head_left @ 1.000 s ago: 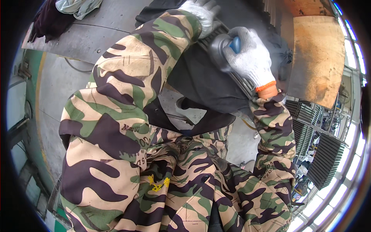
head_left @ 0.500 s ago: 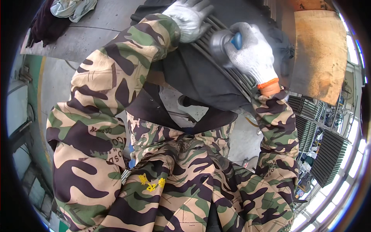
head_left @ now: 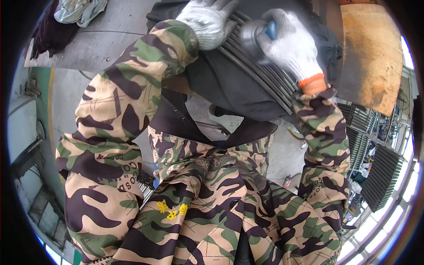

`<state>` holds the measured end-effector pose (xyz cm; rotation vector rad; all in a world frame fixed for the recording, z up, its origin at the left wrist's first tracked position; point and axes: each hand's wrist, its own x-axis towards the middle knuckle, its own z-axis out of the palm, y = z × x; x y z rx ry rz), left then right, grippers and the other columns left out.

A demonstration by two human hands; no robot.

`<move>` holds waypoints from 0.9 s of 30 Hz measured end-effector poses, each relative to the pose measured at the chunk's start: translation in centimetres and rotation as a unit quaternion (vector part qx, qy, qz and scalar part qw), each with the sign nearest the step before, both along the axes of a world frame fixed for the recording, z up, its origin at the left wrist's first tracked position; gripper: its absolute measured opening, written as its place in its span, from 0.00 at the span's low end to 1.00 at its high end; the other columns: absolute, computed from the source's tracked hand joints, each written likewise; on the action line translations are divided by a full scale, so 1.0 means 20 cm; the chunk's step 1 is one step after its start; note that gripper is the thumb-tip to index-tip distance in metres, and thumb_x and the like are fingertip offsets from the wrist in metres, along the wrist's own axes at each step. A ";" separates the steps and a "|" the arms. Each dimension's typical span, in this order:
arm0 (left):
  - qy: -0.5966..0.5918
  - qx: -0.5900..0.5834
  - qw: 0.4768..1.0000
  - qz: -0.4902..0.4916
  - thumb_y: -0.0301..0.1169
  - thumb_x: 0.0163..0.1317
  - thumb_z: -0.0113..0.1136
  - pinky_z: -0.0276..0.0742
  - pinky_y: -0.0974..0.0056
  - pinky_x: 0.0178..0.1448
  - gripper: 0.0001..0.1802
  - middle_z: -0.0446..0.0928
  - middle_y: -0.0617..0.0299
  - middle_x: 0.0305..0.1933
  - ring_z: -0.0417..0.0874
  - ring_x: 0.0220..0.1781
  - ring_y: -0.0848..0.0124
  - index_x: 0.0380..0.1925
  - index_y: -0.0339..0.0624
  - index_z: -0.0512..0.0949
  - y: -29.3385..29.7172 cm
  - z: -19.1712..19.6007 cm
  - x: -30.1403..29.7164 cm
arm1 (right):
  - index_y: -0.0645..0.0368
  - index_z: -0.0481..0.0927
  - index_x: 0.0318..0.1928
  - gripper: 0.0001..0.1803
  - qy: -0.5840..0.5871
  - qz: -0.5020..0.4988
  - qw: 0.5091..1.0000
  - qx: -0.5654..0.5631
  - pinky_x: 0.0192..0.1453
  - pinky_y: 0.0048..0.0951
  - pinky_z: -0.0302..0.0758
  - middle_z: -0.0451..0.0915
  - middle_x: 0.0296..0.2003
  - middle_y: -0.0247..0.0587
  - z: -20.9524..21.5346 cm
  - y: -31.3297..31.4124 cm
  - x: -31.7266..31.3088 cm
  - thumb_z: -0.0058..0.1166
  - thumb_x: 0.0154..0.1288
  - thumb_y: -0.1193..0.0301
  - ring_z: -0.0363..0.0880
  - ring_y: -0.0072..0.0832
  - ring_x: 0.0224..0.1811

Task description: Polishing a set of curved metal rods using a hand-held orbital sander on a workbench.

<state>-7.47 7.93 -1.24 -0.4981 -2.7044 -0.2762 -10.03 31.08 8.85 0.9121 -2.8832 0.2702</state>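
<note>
My left hand (head_left: 206,25), in a white knit glove, lies spread beside and partly over a bundle of dark metal rods (head_left: 260,78). Its fingertips run toward the top edge of the view. A round grey tool with a blue part (head_left: 252,40) is in my right hand (head_left: 295,46), gloved in white with an orange cuff. This tool rests on or just over the rods; blur hides its exact kind and whether it touches them. Under the rods, a black cloth (head_left: 223,81) drapes over the near edge toward my lap.
A grey metal tabletop (head_left: 119,42) carries bundled dark and pale cloths (head_left: 79,11) at the far left. To the right stands a rust-stained tan board (head_left: 372,57). Beyond it are stacks of dark ribbed bars (head_left: 382,179). Concrete floor (head_left: 287,154) shows below the table.
My right hand and the round tool have shifted slightly farther away along the rods. My left hand sits a little farther left, still spread. The whole view has moved slightly.
</note>
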 end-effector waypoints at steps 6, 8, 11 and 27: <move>-0.061 -0.017 0.998 0.031 0.46 0.75 0.54 0.52 0.37 0.89 0.32 0.73 0.39 0.77 0.65 0.83 0.38 0.69 0.32 0.75 0.01 -0.07 -0.05 | 0.48 0.84 0.55 0.19 -0.008 0.015 0.999 -0.032 0.56 0.46 0.85 0.86 0.48 0.46 -0.14 0.07 0.04 0.63 0.68 0.56 0.88 0.47 0.50; -0.077 -0.005 0.997 0.008 0.46 0.75 0.55 0.51 0.36 0.89 0.32 0.72 0.40 0.77 0.62 0.84 0.37 0.70 0.36 0.76 0.03 -0.03 -0.04 | 0.50 0.84 0.53 0.17 -0.087 -0.038 0.993 -0.066 0.53 0.47 0.85 0.85 0.47 0.47 -0.09 0.05 0.03 0.63 0.70 0.56 0.88 0.49 0.49; 0.024 -0.037 0.997 -0.063 0.42 0.73 0.58 0.66 0.40 0.77 0.27 0.78 0.52 0.69 0.75 0.73 0.50 0.68 0.41 0.78 0.01 -0.07 -0.04 | 0.59 0.84 0.41 0.15 -0.029 -0.013 0.999 -0.037 0.48 0.56 0.84 0.85 0.37 0.61 -0.06 0.09 -0.03 0.60 0.67 0.59 0.87 0.60 0.42; -0.071 -0.040 0.996 -0.032 0.45 0.75 0.55 0.60 0.38 0.81 0.30 0.73 0.47 0.75 0.70 0.76 0.43 0.70 0.40 0.74 0.02 0.01 0.03 | 0.60 0.83 0.41 0.14 -0.063 -0.017 0.996 -0.057 0.50 0.56 0.84 0.84 0.36 0.60 -0.05 0.06 -0.03 0.58 0.67 0.62 0.86 0.61 0.43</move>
